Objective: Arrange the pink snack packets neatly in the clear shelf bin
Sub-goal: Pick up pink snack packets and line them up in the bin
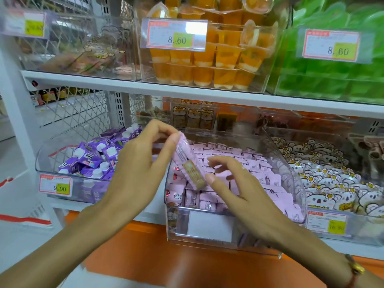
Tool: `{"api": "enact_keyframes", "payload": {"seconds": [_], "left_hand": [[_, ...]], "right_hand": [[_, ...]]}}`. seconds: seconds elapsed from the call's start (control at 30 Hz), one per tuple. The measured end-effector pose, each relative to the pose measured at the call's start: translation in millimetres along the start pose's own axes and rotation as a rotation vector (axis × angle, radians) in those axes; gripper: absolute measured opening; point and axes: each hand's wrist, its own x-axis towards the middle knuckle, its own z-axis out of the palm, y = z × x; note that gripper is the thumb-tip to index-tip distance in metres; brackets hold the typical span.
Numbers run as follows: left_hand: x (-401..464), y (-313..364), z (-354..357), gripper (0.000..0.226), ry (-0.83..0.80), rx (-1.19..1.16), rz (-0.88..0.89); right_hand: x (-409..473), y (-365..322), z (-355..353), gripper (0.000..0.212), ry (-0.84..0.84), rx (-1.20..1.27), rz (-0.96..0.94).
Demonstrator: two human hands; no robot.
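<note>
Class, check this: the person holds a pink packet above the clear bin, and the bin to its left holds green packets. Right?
Not quite. The head view shows the left hand holding the pink packet above the clear bin, but the left-side bin holds purple packets, not green.

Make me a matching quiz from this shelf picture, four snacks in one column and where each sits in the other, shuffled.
Column one:
1. purple packets
2. orange jelly cups
3. pink packet
4. koala-print packets

Column two:
A. bin right of the clear shelf bin
B. held between the left hand and right hand
C. bin left of the clear shelf bin
D. upper shelf, behind an 8.60 tag

Pairs: 1-C, 2-D, 3-B, 4-A
</note>
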Motion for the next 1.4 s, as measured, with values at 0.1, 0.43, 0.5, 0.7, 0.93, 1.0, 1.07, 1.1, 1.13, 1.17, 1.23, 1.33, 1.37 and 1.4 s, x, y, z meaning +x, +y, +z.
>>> {"api": "enact_keyframes", "payload": {"seconds": [0.1, 0.43, 0.5, 0.7, 0.93, 1.0, 1.07, 1.1, 1.13, 1.17, 1.23, 1.33, 1.37, 1.4], "left_hand": [[1.6, 0.6, 5.2, 0.010, 0.027, -0.290, -0.180], [-8.3, -13.0, 7.2, 0.043, -0.356, -0.188, -0.116], [-7.9, -13.7, 6.9, 0.037, -0.331, -0.120, -0.075], [-6.6, -18.4, 6.2, 0.041, -0.156, -0.009, -0.215], [-10.5, -12.6, 8.4, 0.050, -0.235, -0.124, -0.332], [-10.1, -8.3, 7.9, 0.057, -0.264, -0.164, -0.362], [-9.4, -7.4, 5.6, 0.061, -0.303, -0.232, -0.386], [-10.2, -7.7, 5.6, 0.058, -0.338, -0.257, -0.366], [-11.5, -8.1, 6.6, 0.051, -0.373, -0.265, -0.335], [-12.9, -8.9, 7.6, 0.043, -0.397, -0.268, -0.315], [-15.7, -10.5, 9.8, 0.034, -0.420, -0.275, -0.312], [-18.3, -12.5, 8.5, 0.024, -0.472, -0.155, -0.196], [-17.7, -12.7, 5.4, 0.019, -0.475, -0.069, -0.145], [-16.5, -12.8, 1.9, 0.017, -0.460, 0.013, -0.107]], "right_hand": [[1.7, -15.2, 2.2, 0.042, 0.039, 0.128, -0.073], [13.5, -25.5, -17.6, 0.025, -0.205, 1.123, 0.591], [13.3, -23.8, -17.5, 0.026, -0.220, 1.160, 0.653], [11.6, -17.5, -17.2, 0.049, -0.166, 1.208, 0.633], [12.7, -13.0, -14.0, 0.046, -0.023, 1.057, 0.613], [14.0, -10.9, -14.2, 0.043, 0.001, 1.039, 0.622], [14.8, -9.4, -15.9, 0.042, 0.020, 1.012, 0.619], [14.8, -9.2, -16.7, 0.045, 0.034, 1.018, 0.604], [14.4, -9.4, -17.2, 0.049, 0.045, 1.033, 0.574], [13.6, -9.9, -17.4, 0.051, 0.044, 1.039, 0.524], [11.3, -12.1, -15.7, 0.041, 0.040, 0.959, 0.374], [9.0, -17.1, -7.7, 0.034, 0.095, 0.742, 0.199], [8.7, -17.4, -4.5, 0.037, 0.115, 0.706, 0.167], [8.6, -17.0, -1.3, 0.041, 0.135, 0.690, 0.149]]}}
